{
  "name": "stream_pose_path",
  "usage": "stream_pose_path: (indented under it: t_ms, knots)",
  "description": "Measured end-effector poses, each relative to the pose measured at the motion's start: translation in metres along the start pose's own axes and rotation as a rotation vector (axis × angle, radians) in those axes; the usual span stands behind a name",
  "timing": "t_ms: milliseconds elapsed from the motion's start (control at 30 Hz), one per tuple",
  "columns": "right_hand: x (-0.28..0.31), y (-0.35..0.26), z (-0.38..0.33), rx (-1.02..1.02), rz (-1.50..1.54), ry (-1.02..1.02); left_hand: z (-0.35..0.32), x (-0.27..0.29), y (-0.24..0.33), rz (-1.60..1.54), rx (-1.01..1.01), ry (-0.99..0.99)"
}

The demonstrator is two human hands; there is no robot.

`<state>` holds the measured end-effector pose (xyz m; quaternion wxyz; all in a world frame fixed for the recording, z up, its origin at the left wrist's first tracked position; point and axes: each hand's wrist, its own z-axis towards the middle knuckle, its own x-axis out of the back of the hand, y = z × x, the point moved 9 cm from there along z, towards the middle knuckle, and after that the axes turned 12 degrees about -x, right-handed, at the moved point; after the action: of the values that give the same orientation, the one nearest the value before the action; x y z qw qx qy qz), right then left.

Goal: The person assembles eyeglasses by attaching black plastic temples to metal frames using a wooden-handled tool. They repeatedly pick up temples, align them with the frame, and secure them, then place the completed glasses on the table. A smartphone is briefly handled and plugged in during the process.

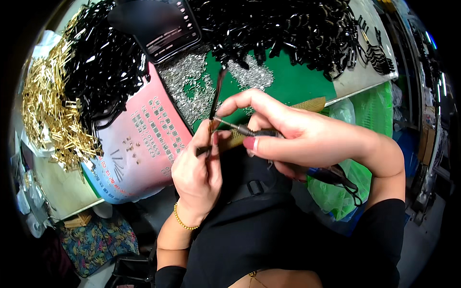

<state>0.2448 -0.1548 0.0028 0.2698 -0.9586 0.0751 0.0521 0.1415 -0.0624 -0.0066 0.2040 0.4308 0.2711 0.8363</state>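
1. Nearest, the left hand (pixel 197 165), a bead bracelet at its wrist, is pinched shut on a thin dark strip (pixel 216 96), gripping its lower end over the person's lap.
2. The right hand (pixel 288 134) is closed around a slim screwdriver-like tool (pixel 240 128), whose metal tip meets the strip's lower end, just above the left fingers.
3. Judging by this, a small fastening is being driven into the strip's lower end; the next move calls for keeping the tip seated and the strip steady.
4. The strip's long axis runs nearly upright in the picture, its free end pointing away from the person; the tool lies crosswise, tip pointing to the person's left.
5. Farther off, the counter (pixel 297 84) carries a pink printed sheet (pixel 144 139), small silvery parts (pixel 189 84), gold pieces (pixel 48 110) and black strips (pixel 297 29).
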Motion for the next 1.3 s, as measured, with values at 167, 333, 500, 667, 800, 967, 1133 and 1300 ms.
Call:
stream_pose_path:
  t_ms: [167, 333, 500, 667, 800, 967, 1133, 1300]
  knots:
    - [-0.005, 0.016, 0.000, 0.035, 0.107, -0.069, -0.012, -0.009, -0.001, 0.098, -0.057, -0.028]
    - [0.004, 0.010, -0.027, 0.521, -0.787, 0.791, -0.010, -0.009, -0.019, -0.066, 0.220, -0.078]
    - [0.119, 0.024, -0.126, 0.570, -0.559, 1.499, -0.036, 0.044, -0.061, -0.299, 0.432, 0.451]
    - [0.241, 0.093, -0.145, 0.115, -0.418, 1.674, -0.024, 0.035, -0.053, -0.405, 0.431, 0.379]
    - [0.258, 0.078, -0.127, 0.193, -0.467, 1.660, -0.017, 0.028, -0.054, -0.434, 0.348, 0.369]
    - [0.232, 0.063, -0.176, 0.325, -0.360, 1.898, -0.028, 0.066, -0.057, -0.330, 0.323, 0.433]
    - [0.075, 0.030, -0.223, 0.810, -0.148, 1.786, -0.038, 0.094, -0.065, -0.402, 0.246, 0.486]
    - [-0.017, -0.051, -0.091, 0.973, -0.646, 0.846, -0.037, 0.133, -0.028, -0.366, -0.189, 0.582]
